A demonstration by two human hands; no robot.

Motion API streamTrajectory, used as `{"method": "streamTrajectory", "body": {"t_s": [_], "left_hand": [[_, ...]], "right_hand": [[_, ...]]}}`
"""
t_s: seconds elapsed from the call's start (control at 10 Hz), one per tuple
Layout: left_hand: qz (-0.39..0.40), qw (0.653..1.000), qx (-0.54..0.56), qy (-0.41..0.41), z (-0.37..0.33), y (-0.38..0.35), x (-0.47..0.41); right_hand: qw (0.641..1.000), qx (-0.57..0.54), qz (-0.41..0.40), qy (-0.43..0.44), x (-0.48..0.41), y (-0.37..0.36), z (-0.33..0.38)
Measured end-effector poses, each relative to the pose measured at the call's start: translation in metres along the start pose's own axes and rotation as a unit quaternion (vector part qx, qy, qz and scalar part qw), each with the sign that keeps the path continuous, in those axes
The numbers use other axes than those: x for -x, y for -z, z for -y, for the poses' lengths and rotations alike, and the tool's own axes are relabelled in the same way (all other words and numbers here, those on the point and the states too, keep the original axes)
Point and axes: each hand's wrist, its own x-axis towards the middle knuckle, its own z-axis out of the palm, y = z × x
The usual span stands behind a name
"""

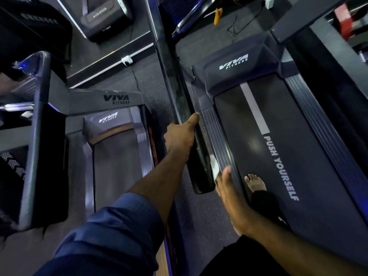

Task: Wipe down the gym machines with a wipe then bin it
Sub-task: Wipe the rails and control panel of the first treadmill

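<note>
While my left hand (182, 136) curls round treadmill handrail (173, 76), likely as brace, right hand (229, 193) pinches wipe (214, 166) against its end for wiping.

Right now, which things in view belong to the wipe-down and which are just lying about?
In the job: white wipe held by the right hand; long black handrail gripped by the left hand; dark grey treadmill underfoot.
Lying about: small yellow object on the floor; small white box on the floor.
</note>
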Motion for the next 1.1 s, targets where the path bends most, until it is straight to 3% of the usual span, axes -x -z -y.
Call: {"method": "streamTrajectory", "body": {"t_s": [0.1,0.2,0.4,0.6,0.7,0.9,1.1], "left_hand": [[0.001,1.0,-0.005,0.002,0.0,0.001,0.0],[-0.006,1.0,-0.012,-0.003,0.0,0.001,0.001],[0.003,1.0,-0.011,0.001,-0.001,0.003,0.003],[0.001,1.0,-0.005,-0.005,0.003,0.0,0.001],[-0.004,1.0,-0.008,-0.009,0.003,-0.001,0.001],[-0.014,1.0,-0.024,-0.005,0.0,0.001,0.001],[-0.005,1.0,-0.022,-0.001,0.001,0.001,-0.003]], "right_hand": [[0.999,-0.031,-0.013,0.028,0.048,-0.016,-0.012],[0.979,-0.199,-0.022,-0.036,0.03,-0.033,0.009],[0.916,-0.394,-0.038,-0.067,0.049,-0.033,0.033],[0.868,-0.468,-0.072,-0.146,0.003,-0.024,0.033],[0.867,-0.466,-0.09,-0.152,-0.004,-0.021,0.028],[0.905,-0.381,-0.085,-0.169,-0.021,-0.022,0.033],[0.953,-0.214,-0.073,-0.202,-0.053,-0.005,0.034]]}}
